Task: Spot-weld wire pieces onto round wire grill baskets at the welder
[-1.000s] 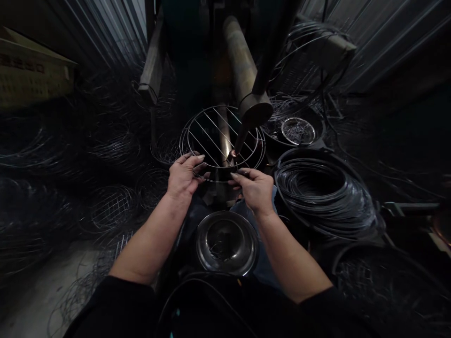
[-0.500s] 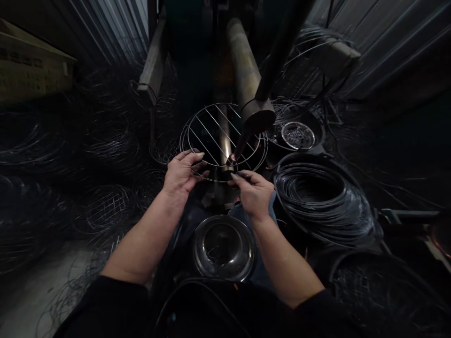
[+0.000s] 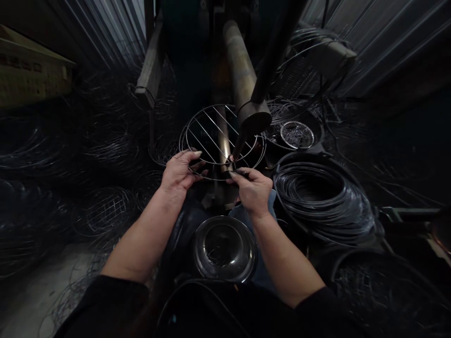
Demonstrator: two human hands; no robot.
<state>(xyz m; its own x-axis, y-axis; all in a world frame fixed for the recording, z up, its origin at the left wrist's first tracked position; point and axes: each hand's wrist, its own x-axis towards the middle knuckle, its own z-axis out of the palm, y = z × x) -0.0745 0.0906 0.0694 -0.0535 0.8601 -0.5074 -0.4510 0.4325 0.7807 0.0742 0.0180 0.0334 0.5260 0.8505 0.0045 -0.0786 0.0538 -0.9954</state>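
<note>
A round wire rack [image 3: 204,129], with parallel cross wires and a double ring for a rim, lies level between the metal arms of a welding machine. My left hand [image 3: 179,172] is closed on the rack's near left rim, thumb on top and fingers beneath. At the near right rim my right hand [image 3: 254,188] pinches the wire close to the electrode tip; whether a small part is also in those fingers, I cannot tell. The slanted upper electrode [image 3: 241,142] meets the rack's near edge above the lower bar [image 3: 223,134].
A shiny metal bowl [image 3: 225,249] with small pieces inside sits below my hands. On the right are a large wire coil [image 3: 317,199] and a small dish of bits [image 3: 298,134]. Wire racks [image 3: 107,209] pile up at left. The thick upper machine arm [image 3: 241,65] overhangs the rack.
The whole view has shifted slightly. Both hands still hold the rack at the electrode, with almost the same grip.
</note>
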